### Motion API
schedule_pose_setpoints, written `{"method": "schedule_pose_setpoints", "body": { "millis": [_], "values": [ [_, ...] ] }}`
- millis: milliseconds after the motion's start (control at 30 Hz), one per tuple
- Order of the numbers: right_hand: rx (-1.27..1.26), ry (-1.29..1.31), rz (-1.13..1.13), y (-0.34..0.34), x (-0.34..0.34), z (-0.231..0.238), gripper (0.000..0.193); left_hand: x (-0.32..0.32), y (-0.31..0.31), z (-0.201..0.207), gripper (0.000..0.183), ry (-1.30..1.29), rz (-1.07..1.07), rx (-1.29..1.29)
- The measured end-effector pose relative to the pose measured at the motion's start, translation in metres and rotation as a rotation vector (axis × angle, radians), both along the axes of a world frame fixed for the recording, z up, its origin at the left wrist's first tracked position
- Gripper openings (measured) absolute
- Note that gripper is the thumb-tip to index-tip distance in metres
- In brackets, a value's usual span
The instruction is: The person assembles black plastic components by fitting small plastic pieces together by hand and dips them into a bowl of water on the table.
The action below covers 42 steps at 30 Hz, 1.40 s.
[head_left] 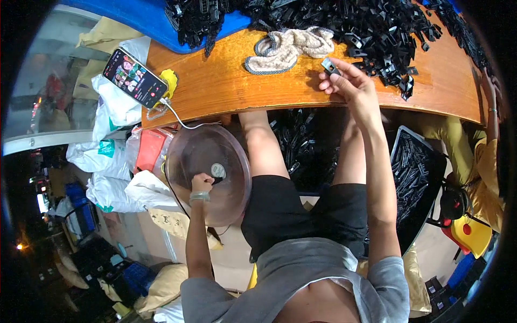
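Over the wooden table's front edge, my right hand (351, 85) pinches a small black plastic piece (330, 67) between thumb and fingers. Part of that piece looks pale and shiny. Down to the left, my left hand (202, 183) is closed above a round translucent tub (237, 153). A small dark shape shows at its fingertips, too small to name, near a pale round object (217, 170) in the tub. Beyond my right hand spreads a heap of black plastic pieces (377, 37). A crumpled beige cloth (296, 46) with a grey edge lies left of the heap.
A phone (134, 78) with a lit screen leans at the table's left end, its white cable (175, 114) hanging toward the tub. At the back is a blue tray (145, 21). A black crate of parts (409, 172) stands right of my legs. Another person (487, 156) sits at far right.
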State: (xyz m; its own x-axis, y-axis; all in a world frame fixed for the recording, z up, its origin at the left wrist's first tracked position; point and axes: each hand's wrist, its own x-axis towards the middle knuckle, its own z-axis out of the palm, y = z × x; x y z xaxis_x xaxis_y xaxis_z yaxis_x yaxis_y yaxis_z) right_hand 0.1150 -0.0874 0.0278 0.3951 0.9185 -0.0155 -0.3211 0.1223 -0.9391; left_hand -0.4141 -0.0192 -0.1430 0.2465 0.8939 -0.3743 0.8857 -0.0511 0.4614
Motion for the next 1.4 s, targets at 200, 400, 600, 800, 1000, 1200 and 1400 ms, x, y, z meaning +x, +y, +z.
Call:
{"method": "schedule_pose_setpoints", "body": {
  "millis": [200,400,600,800,1000,1200,1400],
  "values": [
    [-0.009,-0.042,-0.092,-0.014,0.017,-0.02,0.039,0.106,0.003,0.061,0.011,-0.86,0.329,-0.494],
    [-0.084,-0.252,-0.175,-0.023,0.003,-0.019,0.022,0.264,0.0,0.156,0.024,-1.096,-0.194,0.019],
    [-0.021,-0.934,-0.101,-0.027,0.006,-0.008,0.023,0.356,0.025,0.154,0.021,-0.698,-0.523,0.535],
    [-0.044,-0.918,-0.036,-0.029,0.019,-0.01,0.02,0.358,0.032,0.153,0.02,-0.694,-0.585,0.519],
    [0.009,-1.064,0.021,-0.016,0.008,-0.006,0.02,0.364,0.032,0.16,0.016,-0.691,-0.686,0.561],
    [-0.018,-0.861,0.204,-0.022,0.001,-0.001,0.022,0.357,0.048,0.166,0.032,-0.832,-0.64,0.448],
    [-0.007,-0.908,0.209,-0.042,-0.006,0.003,0.017,0.336,0.144,0.157,0.044,-0.493,0.005,0.932]
  ]
}}
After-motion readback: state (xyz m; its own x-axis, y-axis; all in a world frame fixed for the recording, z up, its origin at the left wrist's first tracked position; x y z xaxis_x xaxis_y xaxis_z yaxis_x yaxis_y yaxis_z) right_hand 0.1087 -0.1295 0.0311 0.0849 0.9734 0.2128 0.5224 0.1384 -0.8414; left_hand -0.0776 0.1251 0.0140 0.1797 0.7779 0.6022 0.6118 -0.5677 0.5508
